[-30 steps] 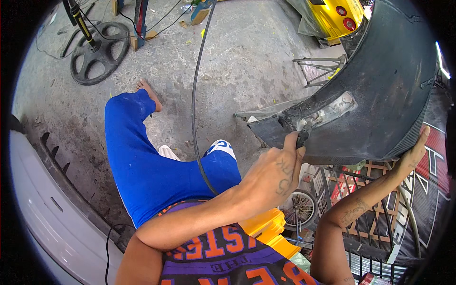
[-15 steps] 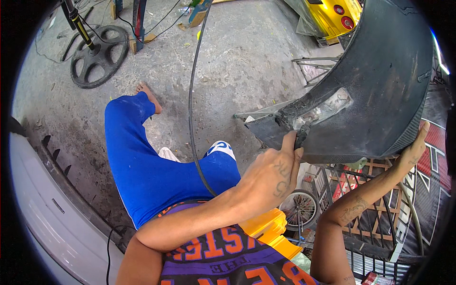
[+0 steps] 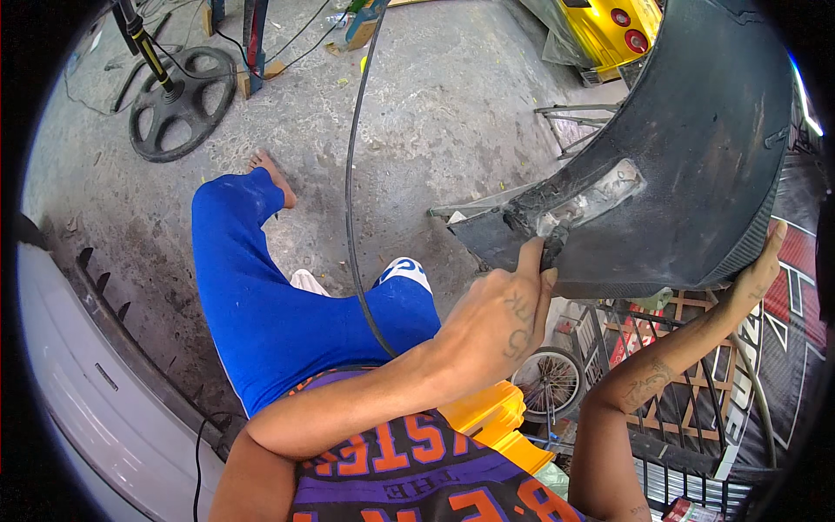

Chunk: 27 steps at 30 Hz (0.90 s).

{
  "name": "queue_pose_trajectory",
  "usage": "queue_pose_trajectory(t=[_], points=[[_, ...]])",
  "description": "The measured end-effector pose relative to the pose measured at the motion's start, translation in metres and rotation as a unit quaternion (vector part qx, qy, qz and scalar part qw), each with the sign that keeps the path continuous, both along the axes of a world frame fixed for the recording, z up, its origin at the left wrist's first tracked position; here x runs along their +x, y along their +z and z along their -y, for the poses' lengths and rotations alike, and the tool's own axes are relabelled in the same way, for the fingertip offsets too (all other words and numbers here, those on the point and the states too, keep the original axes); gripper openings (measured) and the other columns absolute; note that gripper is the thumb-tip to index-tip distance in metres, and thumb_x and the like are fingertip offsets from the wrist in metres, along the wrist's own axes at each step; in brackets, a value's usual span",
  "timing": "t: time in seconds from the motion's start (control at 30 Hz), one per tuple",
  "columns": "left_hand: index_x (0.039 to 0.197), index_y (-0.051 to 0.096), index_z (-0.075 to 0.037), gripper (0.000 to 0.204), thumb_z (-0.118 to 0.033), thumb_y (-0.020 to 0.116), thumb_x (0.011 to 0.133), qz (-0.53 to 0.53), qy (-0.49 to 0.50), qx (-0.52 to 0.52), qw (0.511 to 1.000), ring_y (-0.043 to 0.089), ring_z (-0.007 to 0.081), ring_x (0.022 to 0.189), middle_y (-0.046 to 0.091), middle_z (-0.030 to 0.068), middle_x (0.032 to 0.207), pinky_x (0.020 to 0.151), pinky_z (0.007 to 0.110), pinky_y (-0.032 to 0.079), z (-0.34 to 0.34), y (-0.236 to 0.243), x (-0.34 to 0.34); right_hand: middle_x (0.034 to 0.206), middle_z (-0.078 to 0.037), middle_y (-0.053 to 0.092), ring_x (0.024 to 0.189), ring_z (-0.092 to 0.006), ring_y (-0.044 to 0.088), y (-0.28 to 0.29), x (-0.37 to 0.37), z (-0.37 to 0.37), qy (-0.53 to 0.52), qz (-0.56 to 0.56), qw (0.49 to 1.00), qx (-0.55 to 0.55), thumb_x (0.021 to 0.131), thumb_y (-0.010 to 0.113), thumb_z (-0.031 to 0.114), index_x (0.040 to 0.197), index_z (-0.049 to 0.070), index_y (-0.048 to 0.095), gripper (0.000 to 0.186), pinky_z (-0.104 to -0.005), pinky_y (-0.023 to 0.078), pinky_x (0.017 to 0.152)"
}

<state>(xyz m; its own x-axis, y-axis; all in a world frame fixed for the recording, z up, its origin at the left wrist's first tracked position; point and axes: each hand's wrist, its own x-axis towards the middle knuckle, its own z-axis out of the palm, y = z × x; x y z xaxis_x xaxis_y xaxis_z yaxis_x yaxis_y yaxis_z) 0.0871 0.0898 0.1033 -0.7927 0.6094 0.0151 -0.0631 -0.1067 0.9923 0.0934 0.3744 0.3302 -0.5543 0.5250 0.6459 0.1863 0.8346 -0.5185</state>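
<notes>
A large black curved panel (image 3: 687, 200), like a car body part, fills the upper right. Near its lower left end lies a long pale patch (image 3: 600, 196), with ragged dark material beside it. My left hand (image 3: 500, 317) pinches a small dark piece (image 3: 553, 247) between thumb and forefinger. That piece touches the panel just below the patch; its exact kind is unclear. My right hand (image 3: 758, 265) grips the panel's lower right edge, with some of its fingers hidden by the panel.
A black cable (image 3: 350, 174) hangs down across my blue-clad leg. A black spoked wheel base (image 3: 183, 104) stands at the far left, a light grey car part (image 3: 104, 383) at the near left. Below the panel are a bicycle wheel (image 3: 548, 383) and black metal bars (image 3: 678, 391).
My left hand and the dark piece have shifted very slightly against the panel. The right hand and the panel stay in place.
</notes>
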Motion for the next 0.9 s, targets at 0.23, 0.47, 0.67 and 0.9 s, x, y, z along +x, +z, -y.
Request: queue_pose_trajectory(t=[0.23,0.47,0.67,0.9], points=[[0.130,0.041,0.008,0.035,-0.015,0.048,0.105,-0.006,-0.001,-0.013,1.000,0.063,0.0454,0.059,0.059,0.0264,0.060,0.051,0.050,0.044,0.000,0.000,0.000,0.103,-0.014,0.072,0.091,-0.0187,0.067,-0.002,-0.002,0.007,0.000,-0.009,1.000,0.001,0.102,0.048,0.053,0.115,-0.010,0.070,0.068,-0.0277,0.049,0.087],[0.130,0.040,0.008,0.036,-0.015,0.048,0.104,-0.007,0.001,-0.015,1.000,0.063,0.0459,0.059,0.059,0.0269,0.060,0.051,0.050,0.044,0.000,0.002,0.002,0.101,-0.014,0.072,0.088,-0.0191,0.067,-0.003,-0.002,0.005,-0.006,-0.007,1.000,0.005,0.101,0.049,0.056,0.112,-0.010,0.070,0.070,-0.0286,0.050,0.085],[0.130,0.040,0.008,0.035,-0.014,0.048,0.104,-0.004,0.014,0.001,1.000,0.063,0.0463,0.058,0.059,0.0270,0.059,0.051,0.051,0.044,0.000,0.003,0.005,0.100,-0.014,0.072,0.087,-0.0196,0.067,-0.003,-0.001,0.005,0.006,-0.008,1.000,0.008,0.101,0.049,0.057,0.112,-0.010,0.070,0.071,-0.0289,0.050,0.085],[0.130,0.039,0.009,0.036,-0.014,0.048,0.104,0.008,-0.001,-0.007,1.000,0.063,0.0472,0.060,0.059,0.0282,0.061,0.053,0.052,0.045,-0.001,-0.001,0.005,0.110,-0.015,0.070,0.097,-0.0180,0.065,0.002,0.002,-0.003,-0.030,0.017,0.999,0.008,0.107,0.041,0.048,0.121,-0.012,0.064,0.066,-0.0280,0.047,0.091]])
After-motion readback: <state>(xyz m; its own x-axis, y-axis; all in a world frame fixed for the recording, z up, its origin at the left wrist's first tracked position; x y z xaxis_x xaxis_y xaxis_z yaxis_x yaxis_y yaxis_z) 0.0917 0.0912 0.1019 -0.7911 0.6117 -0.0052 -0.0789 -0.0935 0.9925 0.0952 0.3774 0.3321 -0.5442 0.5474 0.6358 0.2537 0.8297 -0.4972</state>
